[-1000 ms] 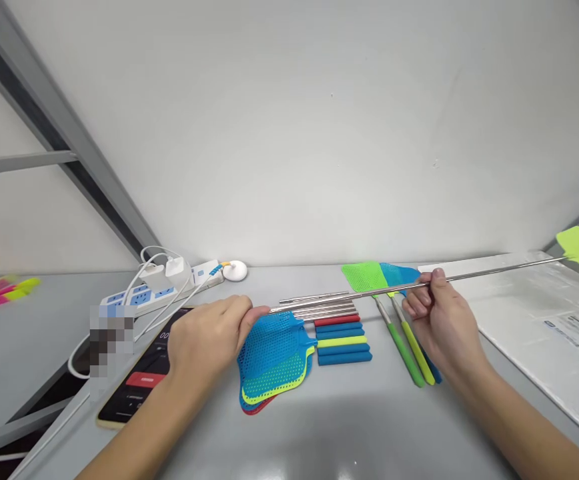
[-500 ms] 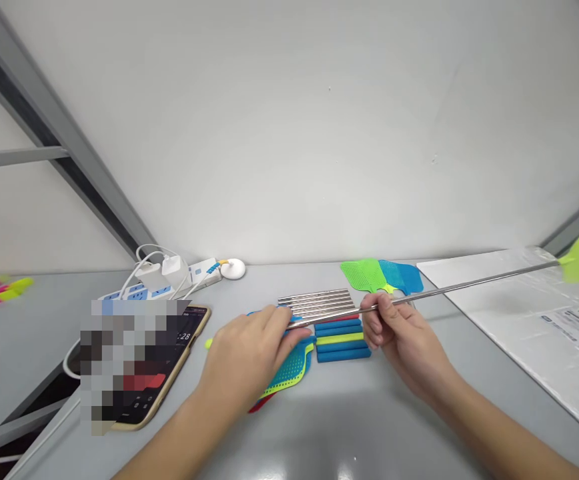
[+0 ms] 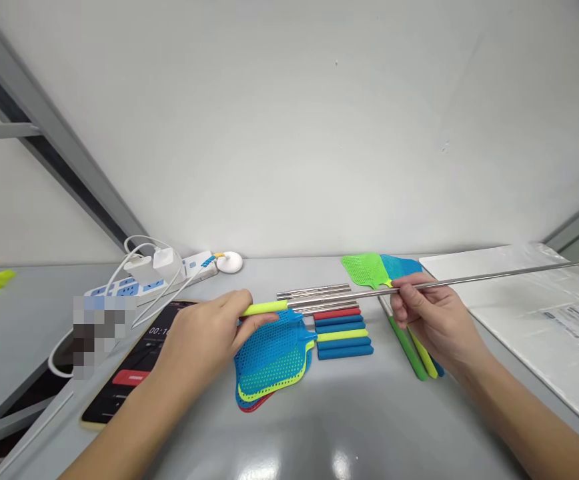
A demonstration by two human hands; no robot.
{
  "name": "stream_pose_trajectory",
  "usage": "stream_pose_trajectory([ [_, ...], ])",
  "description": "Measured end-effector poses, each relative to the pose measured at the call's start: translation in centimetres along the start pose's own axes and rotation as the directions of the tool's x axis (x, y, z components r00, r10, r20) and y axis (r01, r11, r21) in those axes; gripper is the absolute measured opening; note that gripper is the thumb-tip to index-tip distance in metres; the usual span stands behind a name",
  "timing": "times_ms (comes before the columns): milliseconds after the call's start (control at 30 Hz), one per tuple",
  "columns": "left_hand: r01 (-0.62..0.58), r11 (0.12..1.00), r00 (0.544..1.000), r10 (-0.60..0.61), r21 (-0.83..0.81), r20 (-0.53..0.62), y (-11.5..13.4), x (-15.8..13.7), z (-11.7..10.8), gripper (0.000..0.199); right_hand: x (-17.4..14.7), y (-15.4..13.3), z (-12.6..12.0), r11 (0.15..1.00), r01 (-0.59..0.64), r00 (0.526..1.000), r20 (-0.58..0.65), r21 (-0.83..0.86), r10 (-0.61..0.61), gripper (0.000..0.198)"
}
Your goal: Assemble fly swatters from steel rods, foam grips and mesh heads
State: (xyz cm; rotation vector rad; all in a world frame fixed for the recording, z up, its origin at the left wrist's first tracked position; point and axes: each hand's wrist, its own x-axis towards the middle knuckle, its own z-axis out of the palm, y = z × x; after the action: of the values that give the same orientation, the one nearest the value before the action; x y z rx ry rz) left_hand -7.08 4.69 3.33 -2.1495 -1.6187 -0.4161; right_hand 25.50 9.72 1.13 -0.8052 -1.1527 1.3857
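Note:
A long fly swatter (image 3: 499,274) stretches across the view, with a yellow handle at the left, a thin steel rod and a yellow-green head at the right edge, partly cut off. My left hand (image 3: 209,327) is closed around the yellow handle. The fingers of my right hand (image 3: 432,313) pinch the rod past its middle. Below the left hand lies a stack of blue, yellow and red perforated swatter heads (image 3: 272,353). Several steel rods (image 3: 314,291) and a row of blue, yellow and red handles (image 3: 344,351) lie beneath the swatter.
Green and blue swatters (image 3: 367,270) lie at the back, their handles beside my right hand. A plastic-wrapped white board (image 3: 509,300) covers the right side. At left are a phone (image 3: 129,373), a power strip (image 3: 154,283) with cables, and a round white device (image 3: 229,262).
My left hand has moved left, baring the yellow handle and the stacked heads. My right hand has shifted right along with the swatter, uncovering the green, yellow and blue handles below.

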Motion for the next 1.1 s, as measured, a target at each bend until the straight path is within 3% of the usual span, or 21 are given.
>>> stream_pose_trajectory([
  [233, -0.164, 0.975, 0.971, 0.133, -0.150, -0.199, 4.4, -0.8, 0.1, 0.047, -1.7, 1.7, 2.9, 0.998, -0.009, 0.990, 0.138, -0.059, 0.017, 0.011],
  [367, -0.164, 0.956, 0.970, 0.112, -0.244, -0.214, 6.3, -1.4, 0.2, 0.041, -2.2, 1.8, 4.4, 0.996, -0.027, 0.996, 0.086, -0.083, 0.034, 0.013],
  [600, -0.153, 0.961, 0.977, 0.113, -0.229, -0.180, 5.0, -0.9, 0.0, 0.043, -2.0, 1.0, 3.7, 0.987, 0.008, 0.994, 0.109, -0.163, 0.010, 0.015],
  [833, -0.174, 0.967, 0.976, 0.144, -0.188, -0.163, 2.9, -0.5, -0.1, 0.045, -1.5, 1.1, 1.9, 0.988, 0.074, 0.990, 0.133, -0.138, -0.056, 0.006],
  [1100, -0.235, 0.956, 0.959, 0.200, -0.174, -0.201, 3.9, -0.7, -0.3, 0.045, -2.5, 1.0, 3.3, 0.980, 0.100, 0.983, 0.168, -0.175, -0.070, 0.010],
])
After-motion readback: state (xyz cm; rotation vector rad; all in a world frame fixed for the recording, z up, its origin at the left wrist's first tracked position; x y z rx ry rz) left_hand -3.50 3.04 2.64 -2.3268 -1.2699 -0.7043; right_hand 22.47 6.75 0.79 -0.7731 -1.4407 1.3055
